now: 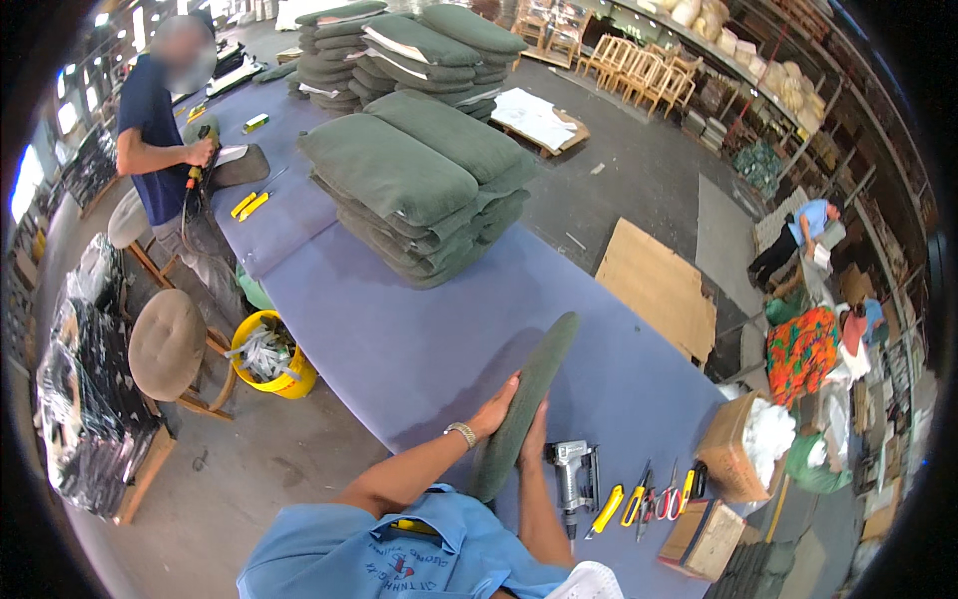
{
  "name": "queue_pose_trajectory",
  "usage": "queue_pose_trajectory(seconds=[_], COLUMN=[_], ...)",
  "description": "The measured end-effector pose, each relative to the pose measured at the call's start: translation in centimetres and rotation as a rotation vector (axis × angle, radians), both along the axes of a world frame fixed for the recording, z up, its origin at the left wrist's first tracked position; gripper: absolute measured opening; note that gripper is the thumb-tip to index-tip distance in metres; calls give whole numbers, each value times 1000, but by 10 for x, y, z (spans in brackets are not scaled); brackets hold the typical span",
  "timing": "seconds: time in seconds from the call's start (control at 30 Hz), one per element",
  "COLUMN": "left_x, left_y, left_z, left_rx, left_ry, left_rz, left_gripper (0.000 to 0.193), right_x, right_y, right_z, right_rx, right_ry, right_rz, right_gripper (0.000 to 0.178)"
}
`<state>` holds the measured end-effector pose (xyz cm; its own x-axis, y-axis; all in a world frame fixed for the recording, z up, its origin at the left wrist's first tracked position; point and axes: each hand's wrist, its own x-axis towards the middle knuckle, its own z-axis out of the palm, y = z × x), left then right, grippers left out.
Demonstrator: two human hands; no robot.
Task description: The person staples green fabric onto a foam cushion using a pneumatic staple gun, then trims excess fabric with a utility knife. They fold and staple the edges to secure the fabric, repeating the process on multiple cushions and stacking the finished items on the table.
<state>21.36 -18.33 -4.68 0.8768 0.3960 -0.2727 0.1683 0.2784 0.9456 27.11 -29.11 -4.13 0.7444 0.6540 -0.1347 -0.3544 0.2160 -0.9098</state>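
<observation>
A dark green upholstered cushion (519, 409) stands on its edge, tilted, above the near part of the blue-grey table. My left hand (494, 407) grips its left face, with a wristwatch on that wrist. On the opposite face, my right hand (535, 439) presses against the cushion, its fingers partly hidden behind it. A staple gun (572, 477) lies on the table just right of my right forearm. Beside it are a yellow utility knife (606, 510), other hand tools, and red-handled scissors (668, 499).
Stacked green cushions (419, 180) rise from the table's middle, with more piles behind. A co-worker (165, 140) holds a tool at the left edge. A yellow bucket (299, 379) of scraps stands on the floor. Cardboard boxes (733, 449) sit at the right end.
</observation>
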Motion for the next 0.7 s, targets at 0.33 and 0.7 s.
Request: queue_pose_trajectory(seconds=[0.33,0.7], left_x=[-113,-132], left_y=[-28,5], left_z=[79,38], left_rx=[396,366], left_ry=[341,323], left_rz=[17,419], left_gripper=[107,100], right_x=[-30,-21], right_y=[-41,-22], right_z=[-86,-58], right_rx=[-510,-648], right_ry=[-349,-617], right_rz=[135,-7], right_gripper=[69,66])
